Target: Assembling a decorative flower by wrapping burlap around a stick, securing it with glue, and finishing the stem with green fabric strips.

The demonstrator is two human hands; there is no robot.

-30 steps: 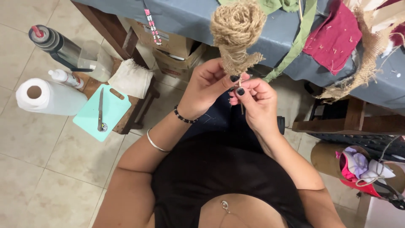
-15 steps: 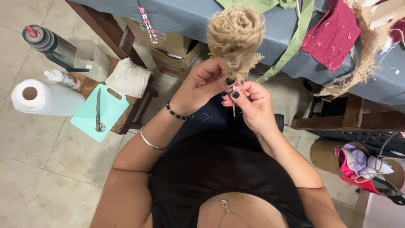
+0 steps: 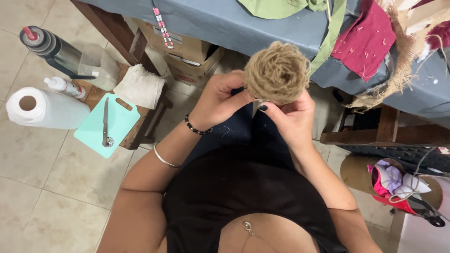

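Observation:
A round rosette of coiled tan jute twine [image 3: 277,72] is held up in front of me, its spiral face turned to the camera. My left hand [image 3: 219,98] grips it from the left, fingers curled under its edge. My right hand [image 3: 291,118] holds it from below and behind, thumb with dark nail polish pressed under the rosette. A bead bracelet and a thin metal bangle sit on my left forearm. The stem part below the rosette is hidden by my fingers.
A blue-covered table [image 3: 225,23] ahead carries green [image 3: 276,7] and crimson cloth pieces [image 3: 368,40] and frayed burlap [image 3: 398,79]. At left, a small wooden stool [image 3: 140,126] bears a mint cutting board with a knife [image 3: 105,124], folded white cloth, bottles, and a paper towel roll [image 3: 42,107]. Cardboard boxes [image 3: 187,51] stand under the table.
The rosette has come lower and nearer to the camera, turning its face up. Both hands have closed in under it, and the trailing stem seen before is now covered.

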